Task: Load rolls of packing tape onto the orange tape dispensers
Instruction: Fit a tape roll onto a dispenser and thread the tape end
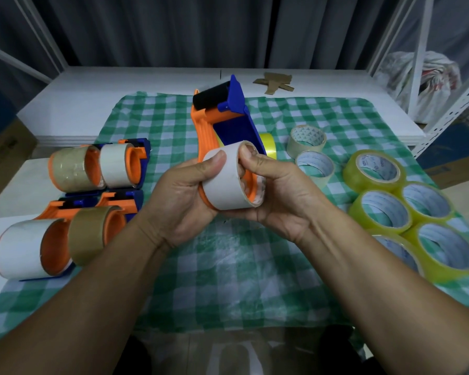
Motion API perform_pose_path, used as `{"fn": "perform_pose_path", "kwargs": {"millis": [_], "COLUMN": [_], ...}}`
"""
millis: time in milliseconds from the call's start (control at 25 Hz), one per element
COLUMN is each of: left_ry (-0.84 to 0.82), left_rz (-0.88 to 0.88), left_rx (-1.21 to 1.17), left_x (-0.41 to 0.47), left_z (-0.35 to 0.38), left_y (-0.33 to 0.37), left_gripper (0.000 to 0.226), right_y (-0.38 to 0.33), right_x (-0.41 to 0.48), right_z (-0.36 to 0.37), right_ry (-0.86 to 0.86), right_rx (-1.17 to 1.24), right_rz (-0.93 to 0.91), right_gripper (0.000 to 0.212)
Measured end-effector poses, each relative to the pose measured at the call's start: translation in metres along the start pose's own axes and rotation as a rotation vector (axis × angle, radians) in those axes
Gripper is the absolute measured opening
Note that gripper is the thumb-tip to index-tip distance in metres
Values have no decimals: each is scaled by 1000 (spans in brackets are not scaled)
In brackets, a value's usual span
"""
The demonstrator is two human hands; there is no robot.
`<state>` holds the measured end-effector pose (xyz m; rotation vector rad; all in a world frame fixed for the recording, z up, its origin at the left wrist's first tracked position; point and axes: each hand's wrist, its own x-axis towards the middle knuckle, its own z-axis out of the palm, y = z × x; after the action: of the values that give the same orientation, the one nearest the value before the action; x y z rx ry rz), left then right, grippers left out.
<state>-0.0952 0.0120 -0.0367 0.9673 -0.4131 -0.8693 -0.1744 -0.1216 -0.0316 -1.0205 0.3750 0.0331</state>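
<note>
An orange and blue tape dispenser [222, 123] stands up over the middle of the checked cloth, its black roller at the top. A white tape roll [225, 182] sits on the dispenser's orange hub at its lower end. My left hand [184, 196] grips the roll from the left, thumb lying across its top. My right hand [271, 190] holds the roll's right side, thumb and fingers curled over its open rim. A yellow roll [268, 144] lies partly hidden behind the dispenser.
Several loaded orange dispensers [92, 169] lie at the left with clear, white and brown rolls. Loose yellowish rolls [385, 212] cluster at the right, two paler rolls [306, 139] behind them. Cardboard scraps [276, 82] lie at the table's far edge. A white shelf frame [444, 115] stands at the right.
</note>
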Motion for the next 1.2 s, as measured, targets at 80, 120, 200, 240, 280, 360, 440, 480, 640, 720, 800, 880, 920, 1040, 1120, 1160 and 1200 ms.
{"fn": "perform_pose_path", "kwargs": {"millis": [80, 120, 200, 240, 280, 360, 440, 480, 640, 720, 800, 880, 920, 1040, 1120, 1160, 1200], "left_ry": [20, 25, 40, 49, 55, 57, 74, 82, 107, 122, 144, 212, 251, 368, 391, 388, 387], "left_rz": [0, -2, -4, -1, 4, 3, -7, -9, -13, -38, -61, -62, -62, -61, -58, -61, -63], "left_rx": [17, 38, 87, 108, 125, 158, 183, 194, 204, 176, 129, 110, 121, 180, 198, 206, 216], "left_x": [1, 2, 4, 6, 7, 9, 10, 10, 10, 10, 11, 11, 12, 14, 14, 14, 14], "left_z": [-1, -2, -6, -9, -11, -13, -12, -9, 1, 2, 1, 0, 0, -2, -2, -2, -2], "left_y": [0, 1, 6, 9, 11, 12, 11, 11, 12, 14, 13, 13, 12, 13, 16, 16, 16], "left_gripper": [37, 38, 43, 45, 48, 51, 48, 47, 46, 49, 55, 53, 51, 46, 44, 43, 43], "right_y": [3, 4, 3, 0, -3, -9, -9, -7, -2, 0, 3, 5, 5, 0, -5, -6, -7], "right_x": [2, 3, 4, 3, 1, -2, -4, -3, -1, 2, 5, 7, 6, 3, 1, 0, 1], "right_z": [-1, -2, -4, -4, -4, -2, 1, 2, 7, 5, 4, 4, 4, 3, 0, -1, -2], "right_ry": [10, 0, -37, -34, -12, 64, 120, 129, 154, 177, 198, 197, 187, 144, 117, 111, 108], "right_rx": [-2, 0, -9, -43, -99, -257, -452, -500, -465, -438, -429, -472, -495, -637, -716, -726, -726], "right_rz": [-5, -11, -33, -58, -97, -213, -334, -372, -440, -436, -418, -427, -439, -497, -534, -539, -537], "right_gripper": [65, 65, 62, 62, 64, 74, 88, 89, 58, 56, 58, 57, 57, 66, 72, 73, 74]}}
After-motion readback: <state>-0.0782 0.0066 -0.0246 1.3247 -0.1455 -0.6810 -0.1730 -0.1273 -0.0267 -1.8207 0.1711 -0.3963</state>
